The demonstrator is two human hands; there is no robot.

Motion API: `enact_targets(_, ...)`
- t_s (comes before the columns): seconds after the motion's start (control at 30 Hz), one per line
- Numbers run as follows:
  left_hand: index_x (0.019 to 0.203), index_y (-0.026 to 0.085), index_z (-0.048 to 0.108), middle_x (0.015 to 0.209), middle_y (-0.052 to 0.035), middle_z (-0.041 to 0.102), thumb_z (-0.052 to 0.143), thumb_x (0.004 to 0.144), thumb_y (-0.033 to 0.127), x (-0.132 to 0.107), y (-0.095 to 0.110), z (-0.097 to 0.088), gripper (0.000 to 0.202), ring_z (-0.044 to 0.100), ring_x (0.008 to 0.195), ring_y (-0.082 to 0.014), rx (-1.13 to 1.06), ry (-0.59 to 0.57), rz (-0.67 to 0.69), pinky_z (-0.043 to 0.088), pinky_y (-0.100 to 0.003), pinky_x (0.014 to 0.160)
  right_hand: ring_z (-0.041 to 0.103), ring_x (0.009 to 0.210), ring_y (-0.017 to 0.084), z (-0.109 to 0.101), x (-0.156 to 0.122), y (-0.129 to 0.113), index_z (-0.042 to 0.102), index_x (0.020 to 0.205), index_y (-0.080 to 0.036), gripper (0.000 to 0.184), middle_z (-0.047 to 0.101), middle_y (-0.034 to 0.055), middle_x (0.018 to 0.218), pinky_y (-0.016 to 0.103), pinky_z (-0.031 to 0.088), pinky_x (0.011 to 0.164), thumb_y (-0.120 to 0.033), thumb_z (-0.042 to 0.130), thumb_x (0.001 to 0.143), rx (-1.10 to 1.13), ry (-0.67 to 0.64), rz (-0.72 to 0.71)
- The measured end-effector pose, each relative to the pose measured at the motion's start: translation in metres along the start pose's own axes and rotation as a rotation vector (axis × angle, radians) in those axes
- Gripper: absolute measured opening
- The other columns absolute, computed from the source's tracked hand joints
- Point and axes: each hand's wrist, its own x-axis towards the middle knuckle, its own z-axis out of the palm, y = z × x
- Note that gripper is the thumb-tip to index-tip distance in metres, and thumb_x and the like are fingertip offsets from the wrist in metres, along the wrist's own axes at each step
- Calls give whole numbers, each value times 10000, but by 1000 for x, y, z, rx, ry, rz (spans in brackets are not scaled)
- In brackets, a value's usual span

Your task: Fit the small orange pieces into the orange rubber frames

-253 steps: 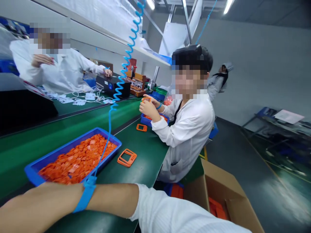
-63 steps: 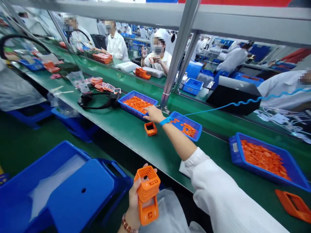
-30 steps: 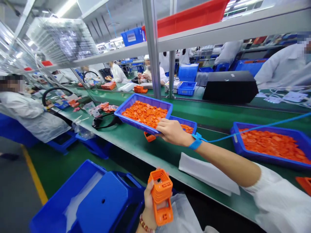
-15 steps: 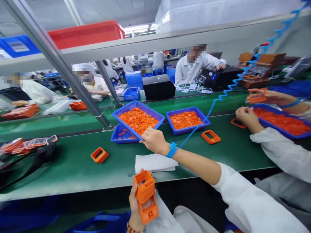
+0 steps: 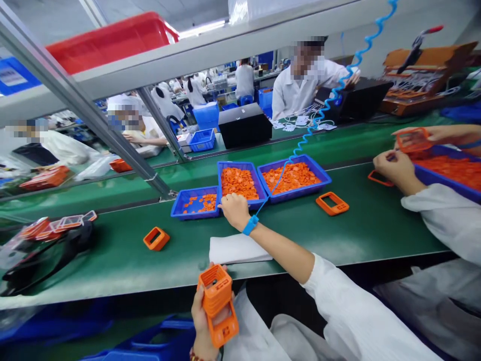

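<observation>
Low down, just off the near edge of the long green-topped table (image 5: 180, 255), a stack of orange plastic rectangular frames (image 5: 217, 296) is gripped by the left hand (image 5: 203, 323), fingers and thumb wrapped round its sides. The lowest frame is slid askew, its window left exposed beneath the others.

Up on the table, the right hand (image 5: 236, 211), banded at the wrist by a bright blue strap (image 5: 250, 225), is placed at the near-left corner of a blue plastic bin (image 5: 256, 204) heaped with small flat orange pieces (image 5: 237, 181). The fingers are curled in; whether the rim is pinched by them cannot be told. This bin is flanked on both sides: to its left by a shallow blue tray (image 5: 197, 215) thinly scattered with orange bits, to its right by a wide blue container (image 5: 302, 192) well filled with more.

In front of the row, a folded white sheet (image 5: 240, 249) is laid near the table edge. Further left, a deep orange frame piece (image 5: 156, 238) is seen on the green top; on the right, a flatter orange frame (image 5: 332, 203) is seen. Beyond that, another orange frame (image 5: 413, 140) is held up by a white-sleeved co-worker's hands (image 5: 396, 168).
</observation>
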Motion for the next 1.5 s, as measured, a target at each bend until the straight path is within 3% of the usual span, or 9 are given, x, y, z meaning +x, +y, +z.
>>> enact_targets(0.37, 1353, 304, 583, 1237, -120, 676, 485, 944, 291, 22, -8, 24, 421, 689, 986, -252, 33, -26, -32, 594, -375, 766, 618, 1075, 224, 23, -6, 5, 594, 1210, -150, 331, 610, 98, 1221, 439, 545, 916, -360, 607, 955, 44, -152, -131)
enact_targets(0.6, 1318, 343, 597, 1225, -85, 676, 626, 858, 366, 36, 7, 50, 461, 678, 981, -263, 113, -3, 34, 588, -369, 743, 652, 945, 189, -5, 3, 30, 637, 1106, -138, 317, 663, 72, 1070, 384, 561, 833, -412, 608, 950, 267, -164, -179)
enact_targets(0.77, 1325, 330, 575, 1288, -79, 627, 679, 800, 450, 68, 29, 99, 548, 652, 974, -224, 204, -84, 108, 583, -323, 723, 670, 919, 179, -45, -2, 67, 723, 965, -186, 209, 734, 44, 960, 278, 474, 759, -359, 607, 948, 487, 50, -217)
enact_targets(0.9, 1264, 287, 611, 1310, -91, 604, 690, 782, 490, 112, 39, 151, 529, 647, 961, -222, 289, -193, 220, 573, -296, 684, 664, 881, 139, -77, -15, 86, 726, 953, -179, 217, 741, 25, 953, 243, 438, 760, -300, 547, 981, 607, 213, -208)
enact_targets(1.0, 1156, 253, 657, 1249, -84, 630, 685, 776, 509, 149, 41, 188, 459, 644, 923, -198, 314, -252, 288, 561, -280, 693, 658, 806, 129, -95, -24, 95, 728, 887, -172, 167, 737, 13, 882, 237, 431, 726, -300, 630, 930, 707, 318, -304)
enact_targets(1.1, 1048, 250, 679, 1149, -59, 663, 658, 794, 509, 182, 37, 219, 363, 634, 909, -182, 270, -324, 331, 549, -274, 723, 656, 786, 140, -107, -28, 102, 731, 889, -180, 166, 730, 6, 860, 243, 408, 679, -337, 748, 840, 720, 337, -467)
enact_targets(1.17, 1035, 262, 674, 1162, -47, 660, 621, 823, 514, 199, 31, 232, 333, 631, 916, -176, 242, -364, 304, 542, -269, 718, 663, 859, 166, -111, -26, 105, 724, 945, -196, 238, 732, 9, 924, 250, 383, 663, -359, 799, 789, 622, 270, -511)
enact_targets(1.3, 1057, 259, 655, 1228, -52, 641, 536, 882, 536, 226, 15, 241, 348, 631, 912, -158, 188, -334, 263, 527, -263, 739, 658, 894, 180, -104, -16, 111, 712, 976, -200, 136, 721, 22, 1012, 273, 296, 599, -261, 715, 855, 403, 149, -428)
enact_targets(1.5, 1072, 257, 636, 1149, -53, 668, 535, 895, 469, 253, -8, 221, 293, 654, 921, -193, 160, -245, 194, 548, -344, 782, 644, 816, 168, -83, -8, 128, 712, 870, -198, 44, 715, 11, 896, 277, 235, 580, -182, 676, 849, 336, -23, -326)
